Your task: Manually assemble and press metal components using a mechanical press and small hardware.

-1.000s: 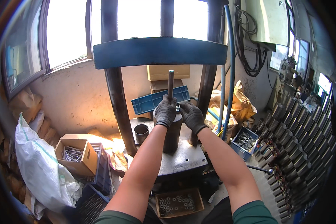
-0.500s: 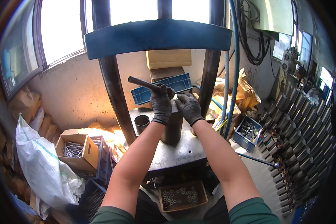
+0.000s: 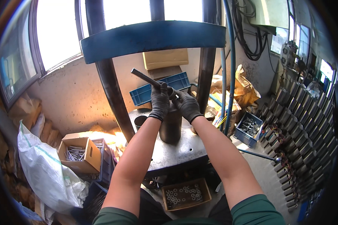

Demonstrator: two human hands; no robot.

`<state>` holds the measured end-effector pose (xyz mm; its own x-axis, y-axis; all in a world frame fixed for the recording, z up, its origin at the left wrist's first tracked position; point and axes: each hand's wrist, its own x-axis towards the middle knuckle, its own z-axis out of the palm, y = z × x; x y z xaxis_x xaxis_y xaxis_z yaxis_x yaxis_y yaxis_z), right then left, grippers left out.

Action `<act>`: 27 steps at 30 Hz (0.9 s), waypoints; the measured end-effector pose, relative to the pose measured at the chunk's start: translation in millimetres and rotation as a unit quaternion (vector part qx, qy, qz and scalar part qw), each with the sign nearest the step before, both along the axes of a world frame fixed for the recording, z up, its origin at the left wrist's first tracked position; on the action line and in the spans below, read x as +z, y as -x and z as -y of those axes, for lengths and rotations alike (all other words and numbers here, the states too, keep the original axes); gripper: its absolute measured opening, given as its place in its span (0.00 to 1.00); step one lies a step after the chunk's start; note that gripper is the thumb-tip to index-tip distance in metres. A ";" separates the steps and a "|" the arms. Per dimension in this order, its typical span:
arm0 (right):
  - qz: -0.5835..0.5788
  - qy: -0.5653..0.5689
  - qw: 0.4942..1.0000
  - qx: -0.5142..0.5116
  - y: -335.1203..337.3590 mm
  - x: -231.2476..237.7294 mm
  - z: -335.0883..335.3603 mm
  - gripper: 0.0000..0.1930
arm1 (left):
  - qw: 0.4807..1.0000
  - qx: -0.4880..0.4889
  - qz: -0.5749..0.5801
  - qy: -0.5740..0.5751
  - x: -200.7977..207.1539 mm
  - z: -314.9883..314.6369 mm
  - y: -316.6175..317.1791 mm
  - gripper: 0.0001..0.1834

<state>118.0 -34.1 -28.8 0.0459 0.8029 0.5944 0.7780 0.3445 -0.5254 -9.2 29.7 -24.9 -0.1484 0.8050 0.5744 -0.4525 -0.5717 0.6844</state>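
In my gloved left hand is a metal shaft, its free end pointing up and to the left. The fingers wrap round it, and a thicker dark part shows beside them. My right hand, also in a grey glove, has its fingers closed at the shaft's lower right end; the fingertips are partly hidden. Directly below both hands stands an upright dark cylinder on a metal press table. A shorter open tube stands left of it, partly behind my left wrist.
A blue crossbeam spans two dark posts ahead. Behind lies a blue crate. At left are a carton of metal rods and a white sack. A tray of rings sits below; stacked metal cylinders fill the right.
The shaft has tilted more steeply, its right end lower. My right hand has closed in on that end, beside my left hand. The whole view has shifted slightly.
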 end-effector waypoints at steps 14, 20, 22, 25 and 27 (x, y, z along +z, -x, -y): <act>0.479 -0.013 0.876 0.055 -131.6 67.4 187.1 0.11 | 0.851 0.188 -0.490 0.004 43.6 -14.9 -24.0 0.11; 0.497 0.217 0.840 0.032 -200.4 57.9 323.8 0.11 | 0.926 0.053 -0.361 0.094 47.9 -30.7 -7.8 0.17; 0.454 0.258 0.853 0.011 -216.6 53.0 348.6 0.13 | 0.936 0.045 -0.335 0.097 46.1 -33.2 -3.7 0.18; 0.388 0.261 0.884 -0.004 -241.8 30.3 369.7 0.13 | 0.922 0.071 -0.368 0.091 55.3 -19.9 -14.2 0.18; 0.372 0.267 0.886 -0.070 -246.3 22.6 369.7 0.16 | 0.906 0.085 -0.407 0.082 65.9 3.2 -19.9 0.18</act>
